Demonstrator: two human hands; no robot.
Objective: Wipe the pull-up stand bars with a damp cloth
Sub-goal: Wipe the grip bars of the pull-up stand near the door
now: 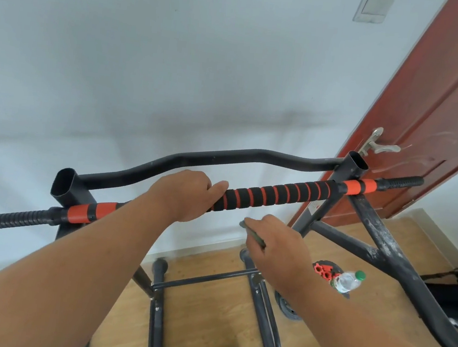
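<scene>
my left hand (184, 194) is curling over the padded bar (271, 194) of the pull-up stand, fingers wrapping out of sight on the far side and the thumb lying along the foam. my right hand (274, 242) is hanging just below and in front of that bar, not touching it, and pinching a thin grey-green edge that i am taking for the cloth (253, 234); most of it is hiding under my palm, so its size and dampness are hard to make out. my left forearm is covering part of the bar.

the bar's foam is looking soft and black with orange spiral bands, ending in 2 solid orange collars and ribbed black rubber grips (8, 219) at each tip. behind it a smooth black metal tube (195, 156) is running in a wavy curve between 2 open-topped uprights. the right-hand leg (385, 242) is showing scuffed, whitish paint.

down on the wooden floor (206, 313) a clear plastic bottle (348, 281) with a green cap is lying beside some orange parts i cannot identify. a dark bag (453, 296) is being cut off at the right edge, near a red-brown door (440, 111) with a metal handle (379, 145).
</scene>
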